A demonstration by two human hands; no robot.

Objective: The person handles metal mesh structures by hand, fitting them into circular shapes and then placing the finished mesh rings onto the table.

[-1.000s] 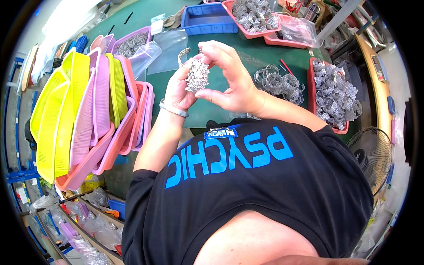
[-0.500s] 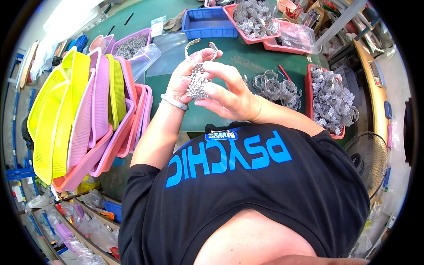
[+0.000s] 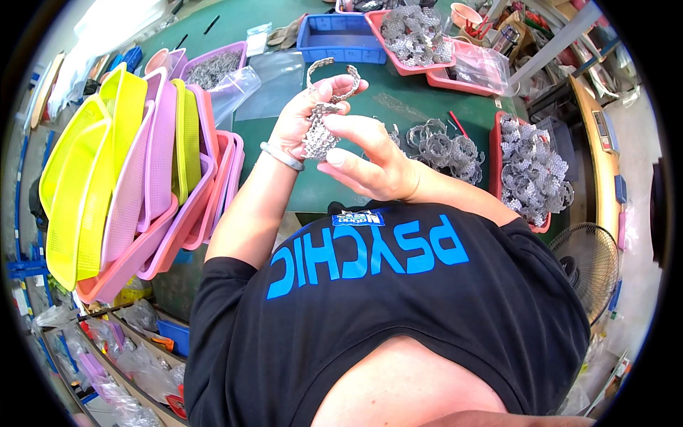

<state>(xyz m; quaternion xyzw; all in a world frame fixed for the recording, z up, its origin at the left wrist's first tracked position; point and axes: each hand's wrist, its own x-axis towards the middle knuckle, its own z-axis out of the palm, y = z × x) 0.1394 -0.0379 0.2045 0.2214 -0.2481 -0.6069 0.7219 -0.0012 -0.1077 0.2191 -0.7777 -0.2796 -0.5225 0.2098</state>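
Observation:
My left hand (image 3: 299,117) holds a silver metal link band (image 3: 320,134) upright above the table. A curved, open loop of similar links (image 3: 350,84) rises past its fingertips; I cannot tell whether it joins the band. My right hand (image 3: 380,162) is at the band's right side, its fingers apart. One fingertip lies against the links, and a lower one sits close to the band's bottom end. Right of that hand, a heap of grey metal link loops (image 3: 448,151) lies on the green table (image 3: 274,186).
Nested yellow, purple and pink baskets (image 3: 128,178) crowd the left. A red tray (image 3: 496,153) at right is piled with link loops. Toward the back stand a blue tray (image 3: 341,55), pink trays (image 3: 455,84) and a purple tray of metal parts (image 3: 245,53). A fan (image 3: 587,267) stands at lower right.
My right hand's fingers have slid down the band a little and spread slightly wider. The curved loop has shifted slightly right. My left hand keeps its hold.

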